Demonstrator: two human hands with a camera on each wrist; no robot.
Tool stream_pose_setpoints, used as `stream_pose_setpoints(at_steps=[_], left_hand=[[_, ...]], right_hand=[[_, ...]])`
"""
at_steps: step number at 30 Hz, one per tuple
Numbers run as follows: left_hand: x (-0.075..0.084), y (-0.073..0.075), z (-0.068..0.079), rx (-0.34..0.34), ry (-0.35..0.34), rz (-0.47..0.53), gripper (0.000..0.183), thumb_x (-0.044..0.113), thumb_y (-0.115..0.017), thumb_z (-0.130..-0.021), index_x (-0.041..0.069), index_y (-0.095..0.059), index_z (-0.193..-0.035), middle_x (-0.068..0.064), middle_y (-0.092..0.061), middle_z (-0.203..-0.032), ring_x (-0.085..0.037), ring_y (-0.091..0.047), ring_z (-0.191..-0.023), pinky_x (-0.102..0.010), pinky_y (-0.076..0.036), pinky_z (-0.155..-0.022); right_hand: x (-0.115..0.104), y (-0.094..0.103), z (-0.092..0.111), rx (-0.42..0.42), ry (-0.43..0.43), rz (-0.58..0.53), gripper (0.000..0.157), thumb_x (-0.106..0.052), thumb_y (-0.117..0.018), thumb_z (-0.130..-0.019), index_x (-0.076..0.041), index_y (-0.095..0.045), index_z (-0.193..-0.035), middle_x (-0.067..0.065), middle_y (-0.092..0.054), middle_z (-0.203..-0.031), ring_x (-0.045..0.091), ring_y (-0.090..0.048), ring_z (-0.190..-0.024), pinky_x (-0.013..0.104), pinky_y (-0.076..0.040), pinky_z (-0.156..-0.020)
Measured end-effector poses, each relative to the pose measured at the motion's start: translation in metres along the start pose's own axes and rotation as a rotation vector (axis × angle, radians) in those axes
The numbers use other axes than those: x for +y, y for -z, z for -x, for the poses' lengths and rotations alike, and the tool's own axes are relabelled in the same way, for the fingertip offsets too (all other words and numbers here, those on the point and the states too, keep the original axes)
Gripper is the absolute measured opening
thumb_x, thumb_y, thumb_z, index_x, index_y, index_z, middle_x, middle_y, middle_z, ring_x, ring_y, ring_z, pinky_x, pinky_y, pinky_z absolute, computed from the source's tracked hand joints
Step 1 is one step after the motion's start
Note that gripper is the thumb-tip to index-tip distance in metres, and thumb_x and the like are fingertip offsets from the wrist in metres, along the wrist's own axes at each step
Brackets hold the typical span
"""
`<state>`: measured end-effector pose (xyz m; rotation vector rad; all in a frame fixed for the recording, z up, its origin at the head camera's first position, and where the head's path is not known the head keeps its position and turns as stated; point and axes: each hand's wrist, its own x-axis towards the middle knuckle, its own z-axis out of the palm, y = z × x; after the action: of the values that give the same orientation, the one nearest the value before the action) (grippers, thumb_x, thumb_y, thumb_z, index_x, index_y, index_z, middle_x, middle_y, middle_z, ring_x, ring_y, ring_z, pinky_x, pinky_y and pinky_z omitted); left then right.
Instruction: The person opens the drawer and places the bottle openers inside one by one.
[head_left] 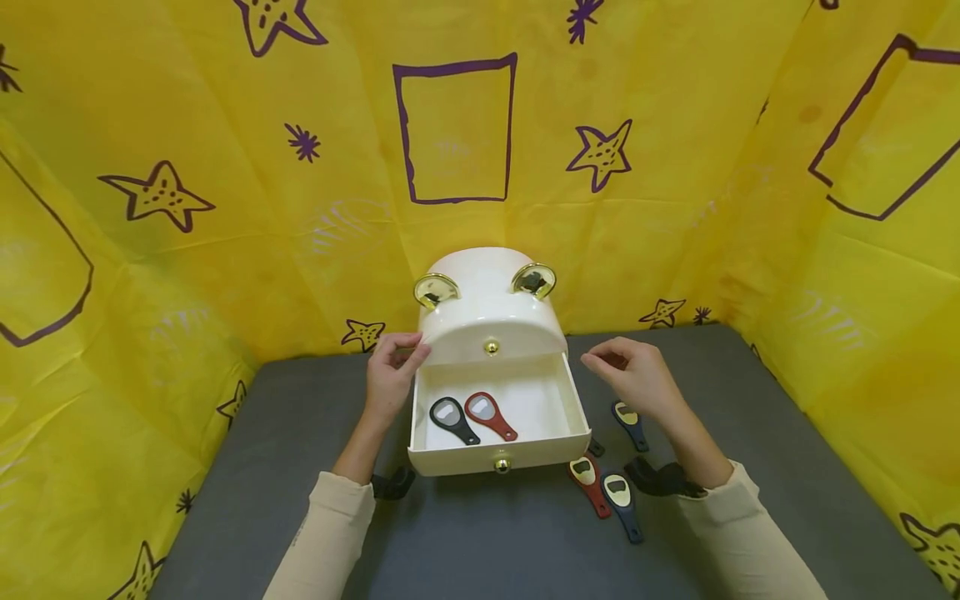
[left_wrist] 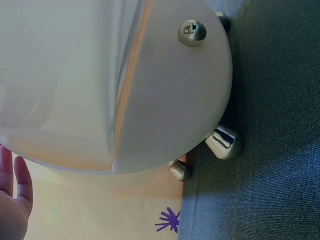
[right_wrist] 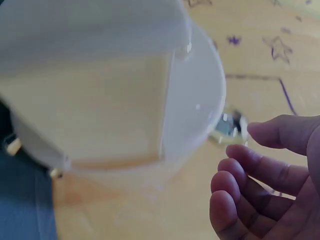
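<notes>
A glossy cream two-drawer box (head_left: 487, 312) with gold ears stands in the middle of the head view, its lower drawer (head_left: 453, 463) pulled out. Inside that drawer lie a black bottle opener (head_left: 452, 419) and a red bottle opener (head_left: 492, 416), side by side. My left hand (head_left: 390, 379) is at the box's left side, fingertips right at its edge; in the left wrist view the fingers (left_wrist: 24, 182) show beside the cream shell. To the right of the box my right hand (head_left: 636, 375) hovers with loosely bent fingers and nothing in them.
On the grey table (head_left: 300, 467), right of the drawer, lie another red bottle opener (head_left: 589, 485), a blue bottle opener (head_left: 622, 506), a second blue one (head_left: 628, 423) and a dark handle (head_left: 596, 447) partly hidden by the drawer. Yellow patterned cloth (head_left: 300, 267) walls the back and sides.
</notes>
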<state>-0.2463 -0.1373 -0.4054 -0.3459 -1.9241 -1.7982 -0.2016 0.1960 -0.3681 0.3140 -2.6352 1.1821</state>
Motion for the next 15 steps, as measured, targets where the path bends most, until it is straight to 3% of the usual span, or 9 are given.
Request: stream_pose_setpoints(at_steps=[15], left_hand=[[-0.003,-0.001,0.0,0.026,-0.02,0.02,0.019,-0.012,-0.069,-0.081,-0.019,-0.063,-0.097,0.001,-0.057,-0.096,0.0,-0.056,-0.088,-0.012,-0.05,-0.07]], right_hand=[[0.058,0.002,0.002,-0.089,-0.124,0.098,0.027,-0.023,-0.063,-0.095,0.001,-0.072,-0.101,0.018,-0.073,-0.094,0.025,-0.065,-0.082,0.032,-0.052,-0.068]])
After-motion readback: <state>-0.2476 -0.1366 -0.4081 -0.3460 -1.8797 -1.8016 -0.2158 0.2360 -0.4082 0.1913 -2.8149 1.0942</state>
